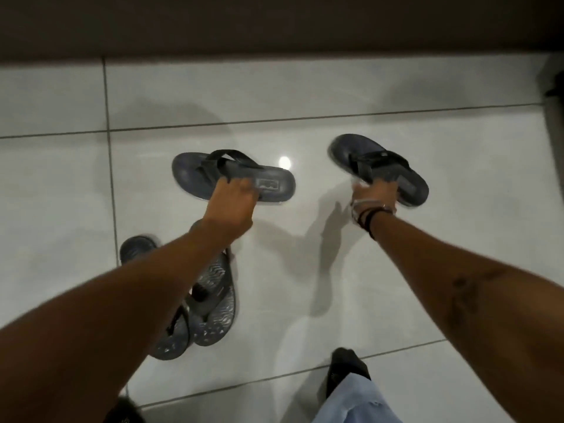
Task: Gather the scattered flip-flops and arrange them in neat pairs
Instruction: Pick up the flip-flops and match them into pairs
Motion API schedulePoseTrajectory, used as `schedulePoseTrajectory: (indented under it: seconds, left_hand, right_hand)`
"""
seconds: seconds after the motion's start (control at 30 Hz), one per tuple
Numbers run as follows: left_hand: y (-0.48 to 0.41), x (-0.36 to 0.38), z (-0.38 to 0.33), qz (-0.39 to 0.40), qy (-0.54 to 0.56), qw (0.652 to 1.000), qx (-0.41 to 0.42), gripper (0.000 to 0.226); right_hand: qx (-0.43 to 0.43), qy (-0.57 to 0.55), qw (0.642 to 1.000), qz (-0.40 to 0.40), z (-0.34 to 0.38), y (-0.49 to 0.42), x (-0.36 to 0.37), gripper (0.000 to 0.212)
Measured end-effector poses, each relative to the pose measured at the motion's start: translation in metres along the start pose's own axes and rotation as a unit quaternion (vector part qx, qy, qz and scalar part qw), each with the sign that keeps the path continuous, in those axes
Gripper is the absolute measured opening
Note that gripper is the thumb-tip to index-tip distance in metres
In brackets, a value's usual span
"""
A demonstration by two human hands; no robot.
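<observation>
My left hand (232, 199) grips a dark blue-grey flip-flop (195, 172) by its near edge, toe end pointing left, above the white tiled floor. My right hand (374, 194) grips a matching dark flip-flop (345, 149) by its side, toe end pointing up-left. The two held flip-flops are about a hand's width apart. Below my left forearm, two patterned dark flip-flops (217, 303) lie overlapping on the floor. Another dark flip-flop (134, 246) peeks out left of my forearm, mostly hidden.
Glossy white floor tiles (457, 154) with dark grout lines run up to a dark brown wall base (274, 25) at the top. My dark-socked foot (348, 370) and light blue trouser leg (354, 401) are at the bottom. A dark object (555, 87) stands at the right edge.
</observation>
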State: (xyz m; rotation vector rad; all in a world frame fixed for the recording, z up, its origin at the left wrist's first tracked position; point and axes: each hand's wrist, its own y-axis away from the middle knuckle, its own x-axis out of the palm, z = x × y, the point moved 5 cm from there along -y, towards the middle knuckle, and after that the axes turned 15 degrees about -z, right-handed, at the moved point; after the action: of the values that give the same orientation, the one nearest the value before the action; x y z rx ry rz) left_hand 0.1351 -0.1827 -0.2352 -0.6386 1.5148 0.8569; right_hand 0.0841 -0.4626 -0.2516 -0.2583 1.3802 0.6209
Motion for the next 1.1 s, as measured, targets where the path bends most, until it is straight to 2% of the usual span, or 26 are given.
schedulePoseTrajectory:
  seconds: [0.07,0.17,0.3,0.37,0.5,0.63,0.77,0.93,1.0,1.03,1.1]
  left_hand:
    - [-0.017,0.006,-0.001,0.044,-0.113,0.99,0.072,0.037]
    - [-0.023,0.017,0.006,0.102,-0.26,0.951,0.137,0.025]
    - [-0.025,0.023,0.017,0.092,-0.284,0.939,0.173,0.014]
    - [-0.028,0.023,0.018,0.08,-0.272,0.938,0.198,0.015]
    - [-0.034,0.023,-0.008,0.055,-0.236,0.936,0.254,0.018]
    - [-0.025,0.012,-0.077,0.025,-0.153,0.945,0.287,0.028]
    - [0.007,0.017,-0.162,0.052,-0.082,0.938,0.333,0.028]
    - [0.032,0.024,-0.237,0.044,-0.012,0.939,0.34,0.013]
    - [0.045,0.043,-0.257,0.099,-0.018,0.938,0.331,0.017]
    - [0.045,0.045,-0.258,0.095,-0.023,0.948,0.302,0.023]
    - [0.048,0.047,-0.261,0.106,0.041,0.958,0.264,0.038]
  right_hand:
    - [-0.018,0.045,0.999,-0.002,0.004,-0.028,0.0,0.044]
    - [-0.06,0.091,0.994,0.01,0.012,-0.048,0.011,0.041]
    - [-0.016,0.066,0.998,0.001,0.013,-0.052,0.023,0.02]
    - [-0.029,0.044,0.999,-0.006,0.012,-0.056,0.023,0.015]
    - [-0.114,0.047,0.992,-0.007,0.002,-0.061,0.017,0.014]
    - [-0.152,0.067,0.986,-0.016,-0.008,-0.071,-0.004,0.026]
    - [-0.182,0.074,0.98,0.016,0.003,-0.065,-0.02,0.022]
    - [-0.245,0.088,0.963,0.061,0.017,-0.026,-0.002,0.018]
    - [-0.27,0.111,0.953,0.077,0.012,-0.006,0.014,0.017]
    - [-0.283,0.119,0.948,0.085,0.008,0.003,0.021,0.017]
    - [-0.297,0.135,0.941,0.091,-0.002,0.014,0.028,0.018]
